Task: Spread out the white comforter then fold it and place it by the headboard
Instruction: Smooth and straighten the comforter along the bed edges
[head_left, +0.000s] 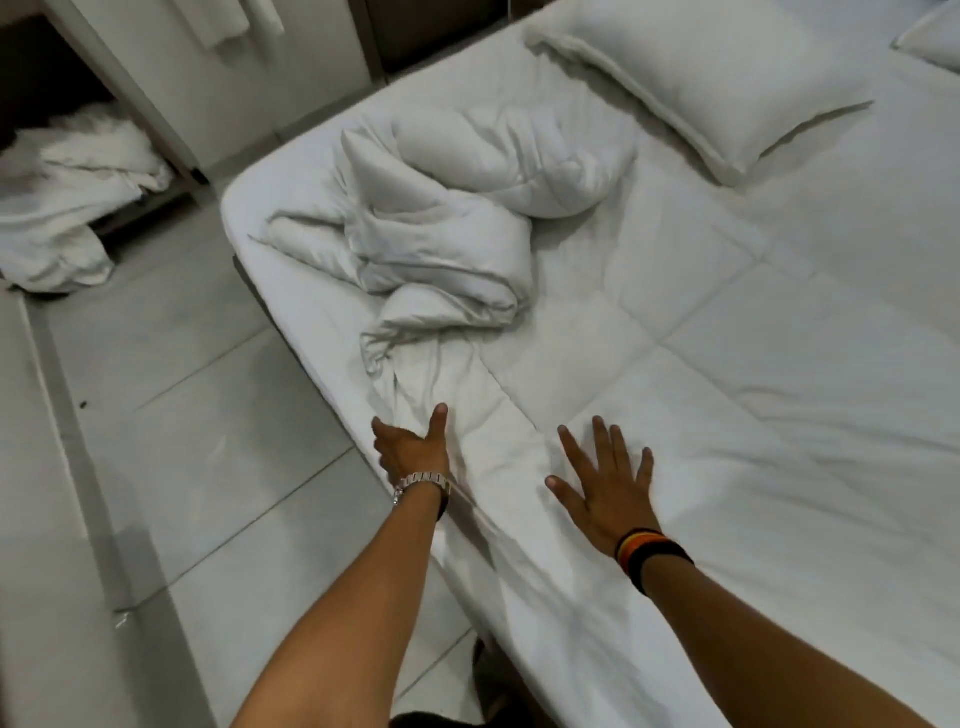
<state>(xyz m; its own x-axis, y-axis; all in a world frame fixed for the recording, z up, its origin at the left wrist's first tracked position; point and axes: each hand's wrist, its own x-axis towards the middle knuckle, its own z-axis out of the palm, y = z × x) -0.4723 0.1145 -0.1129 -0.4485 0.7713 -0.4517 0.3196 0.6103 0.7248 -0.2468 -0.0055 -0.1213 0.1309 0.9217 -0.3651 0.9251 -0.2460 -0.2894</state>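
The white comforter (441, 223) lies bunched in a crumpled heap on the left part of the bed (727, 389), with a flatter quilted stretch trailing toward me. My left hand (413, 447), with a metal watch at the wrist, rests at the bed's left edge against that trailing cloth, thumb up and fingers partly hidden over the side. My right hand (605, 483), wearing striped wristbands, lies flat and spread on the white cover, holding nothing. The headboard is out of view beyond the pillows.
A white pillow (691, 78) lies at the head of the bed, and the corner of a second pillow (935, 36) shows at the top right. A pile of white linen (67, 197) sits on the tiled floor (208, 441) under a shelf at left.
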